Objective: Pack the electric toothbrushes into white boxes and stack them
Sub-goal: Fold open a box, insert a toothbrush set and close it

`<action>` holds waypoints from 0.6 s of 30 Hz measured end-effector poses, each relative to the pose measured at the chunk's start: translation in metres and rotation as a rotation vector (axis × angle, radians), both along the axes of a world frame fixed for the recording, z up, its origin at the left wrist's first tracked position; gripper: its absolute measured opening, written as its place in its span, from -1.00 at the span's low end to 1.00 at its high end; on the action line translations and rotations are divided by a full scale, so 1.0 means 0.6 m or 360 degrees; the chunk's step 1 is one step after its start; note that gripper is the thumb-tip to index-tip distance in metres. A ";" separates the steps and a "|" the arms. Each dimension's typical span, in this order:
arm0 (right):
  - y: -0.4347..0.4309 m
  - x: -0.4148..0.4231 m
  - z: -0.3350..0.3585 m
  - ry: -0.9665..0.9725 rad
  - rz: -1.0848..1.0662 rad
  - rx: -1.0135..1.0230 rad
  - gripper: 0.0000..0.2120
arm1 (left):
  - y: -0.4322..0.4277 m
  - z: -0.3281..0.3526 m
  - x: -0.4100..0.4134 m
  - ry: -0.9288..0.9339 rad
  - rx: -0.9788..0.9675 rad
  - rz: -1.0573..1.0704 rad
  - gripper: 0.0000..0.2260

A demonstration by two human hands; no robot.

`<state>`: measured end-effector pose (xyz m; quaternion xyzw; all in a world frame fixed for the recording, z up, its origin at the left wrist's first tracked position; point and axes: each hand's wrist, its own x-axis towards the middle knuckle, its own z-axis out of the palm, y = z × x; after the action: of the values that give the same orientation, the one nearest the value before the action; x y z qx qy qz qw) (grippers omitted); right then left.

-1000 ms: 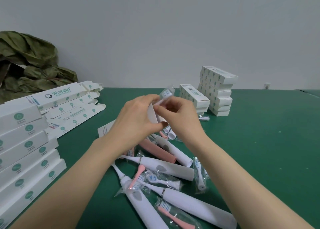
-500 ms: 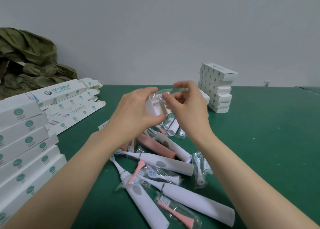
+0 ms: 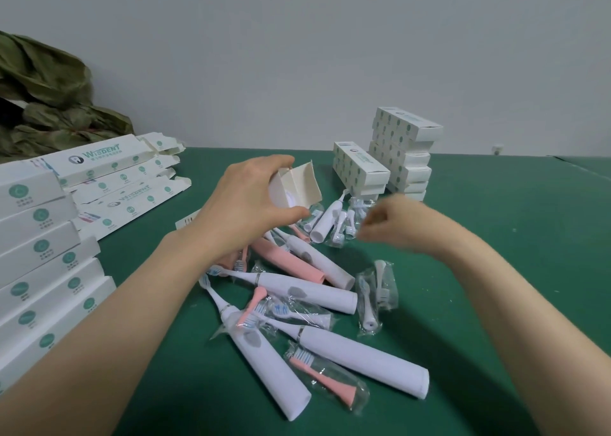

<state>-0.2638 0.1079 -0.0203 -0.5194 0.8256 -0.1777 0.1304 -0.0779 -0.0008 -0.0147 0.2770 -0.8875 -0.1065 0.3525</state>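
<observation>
Left hand: fingers and thumb are clamped round one end of a small white cardboard box. The box is held above the green table with its end flap open.

Right hand: at 3 o'clock of the box and apart from it. The fingers are curled, but the hand is blurred, so the grip cannot be determined.

The white and pink plastic electric toothbrushes lie loose in a pile at 6 o'clock of the box, mixed with clear-bagged brush heads.

A stack of closed white boxes stands at 1 o'clock of the pile. Flat unfolded white cartons lie at 10 o'clock. A further stack of long white boxes stands at 9 o'clock.
</observation>
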 end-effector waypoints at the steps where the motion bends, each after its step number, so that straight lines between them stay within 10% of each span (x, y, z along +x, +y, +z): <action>1: 0.008 -0.005 -0.012 0.0126 -0.0031 0.0341 -0.66 | -0.001 -0.001 0.000 -0.0003 0.0004 -0.0002 -0.35; 4: 0.019 0.004 -0.042 0.0168 -0.0051 0.0603 -0.45 | 0.000 -0.005 -0.002 -0.0010 0.0016 -0.0022 -0.37; 11: 0.013 0.012 -0.057 -0.0118 -0.0054 0.0230 -0.84 | 0.000 -0.007 -0.001 0.0000 -0.0016 -0.0024 -0.40; 18: 0.023 0.020 0.038 -0.1184 0.0018 -0.1074 -0.91 | 0.000 -0.008 -0.002 0.0003 0.0005 -0.0022 -0.39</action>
<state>-0.2516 0.1217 0.0024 -0.4386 0.6168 -0.6073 0.2416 -0.0792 -0.0005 -0.0197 0.2712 -0.8890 -0.1105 0.3521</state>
